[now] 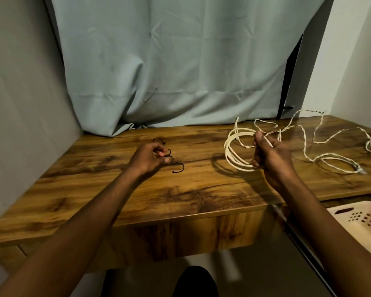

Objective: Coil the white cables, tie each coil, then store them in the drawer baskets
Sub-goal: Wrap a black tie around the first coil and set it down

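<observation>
Now the right hand (270, 153) grips the coiled white cable (237, 151); the left hand (152, 157) seemingly pinches thin black wire ties (174, 159). Loosened fingers could let the loops spring apart.

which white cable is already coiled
The white cable in the right hand, the coil. The other cable sprawls loose on the desk.

Dim, warm indoor light, soft shadows on the wooden desk (94, 179), wide-angle bending and blur at the edges.
</observation>
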